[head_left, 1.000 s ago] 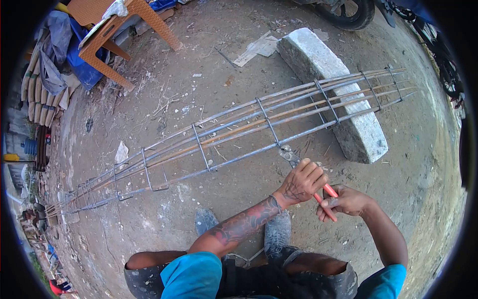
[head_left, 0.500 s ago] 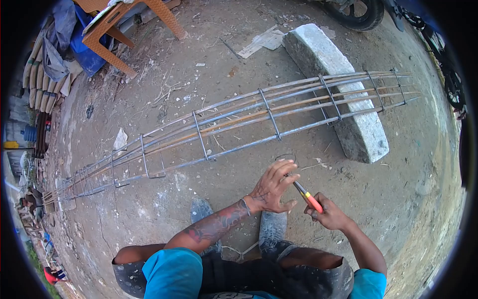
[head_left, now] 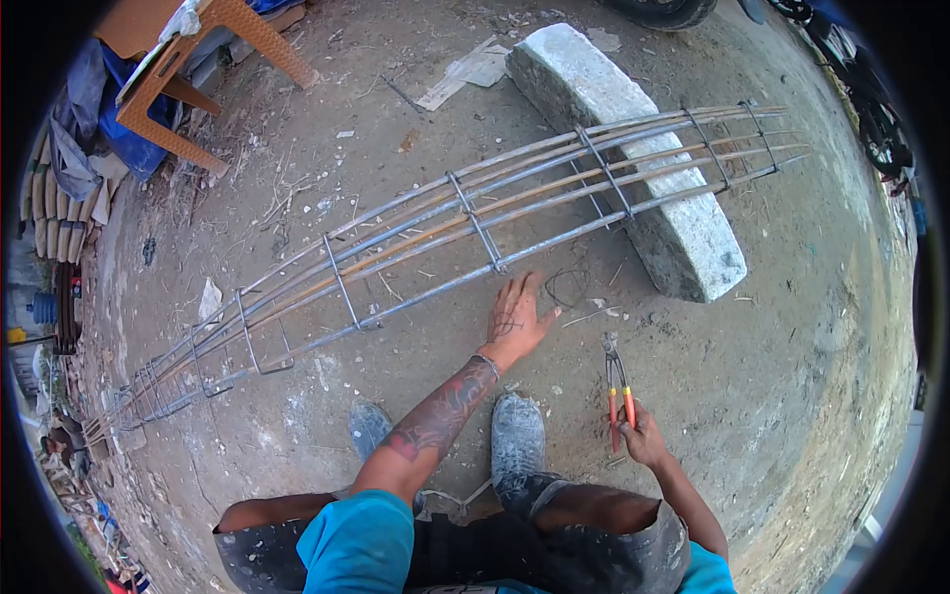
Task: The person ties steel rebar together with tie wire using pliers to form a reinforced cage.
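A long rebar cage (head_left: 426,282) lies slantwise in front of me, its thin steel bars joined by several square stirrups. My left hand (head_left: 519,319) reaches toward its near bar, fingers stretched out and thumb apart, just below a stirrup. Beside those fingers, a loose loop of thin tie wire (head_left: 564,288) lies over the ground. My right hand (head_left: 643,436) grips end-cutting pincers (head_left: 619,381) by their red and yellow handles. The handles are spread apart and the metal head points away from me.
A pale concrete block (head_left: 633,129) props up the cage's right part. An orange-brown plastic chair (head_left: 208,79) stands at the upper left near a blue tarp (head_left: 134,119). A motorcycle wheel (head_left: 663,8) is at the top. My dusty shoes (head_left: 518,436) are below the cage.
My left hand has moved away from the pincers, up and left to the cage's near bar. My right hand has drawn slightly back, and the pincers' handles have spread. The view has shifted.
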{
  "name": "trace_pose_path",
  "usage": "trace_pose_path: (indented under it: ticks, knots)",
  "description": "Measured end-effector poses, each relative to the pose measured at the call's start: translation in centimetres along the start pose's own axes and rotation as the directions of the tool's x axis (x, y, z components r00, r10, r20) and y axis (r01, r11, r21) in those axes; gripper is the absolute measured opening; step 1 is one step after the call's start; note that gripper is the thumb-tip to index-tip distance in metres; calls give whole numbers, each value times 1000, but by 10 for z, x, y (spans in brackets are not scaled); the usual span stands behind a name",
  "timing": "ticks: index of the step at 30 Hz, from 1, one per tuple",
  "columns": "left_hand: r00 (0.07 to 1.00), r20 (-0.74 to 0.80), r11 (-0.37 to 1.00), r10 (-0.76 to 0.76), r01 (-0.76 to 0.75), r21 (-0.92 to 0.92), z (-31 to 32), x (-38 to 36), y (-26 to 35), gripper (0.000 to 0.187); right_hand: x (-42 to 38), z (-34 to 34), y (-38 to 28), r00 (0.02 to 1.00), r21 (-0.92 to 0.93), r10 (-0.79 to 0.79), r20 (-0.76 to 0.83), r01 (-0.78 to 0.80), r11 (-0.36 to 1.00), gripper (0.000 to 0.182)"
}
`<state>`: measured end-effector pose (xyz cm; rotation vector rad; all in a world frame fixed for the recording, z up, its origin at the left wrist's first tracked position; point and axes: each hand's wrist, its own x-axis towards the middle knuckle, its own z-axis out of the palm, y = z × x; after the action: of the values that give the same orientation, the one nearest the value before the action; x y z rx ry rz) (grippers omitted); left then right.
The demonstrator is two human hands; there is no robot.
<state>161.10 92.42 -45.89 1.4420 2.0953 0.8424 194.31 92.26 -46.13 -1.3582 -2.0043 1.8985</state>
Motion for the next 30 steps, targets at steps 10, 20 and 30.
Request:
trace_pose_path:
  ticks: [10,20,30]
  knots:
    - [980,199,998,-32,19,63,52,50,-2,28,96,21,-38,874,-14,68,-480,-85,996,38]
    - [974,-207,954,-93,27,-299,-31,-27,34,10,126,21,-127,985,682,43,-165,82,727,19]
    - [939,-336,728,-68,-184,-660,-71,-57,42,73,101,19,-181,990,893,-45,132,-100,438,12]
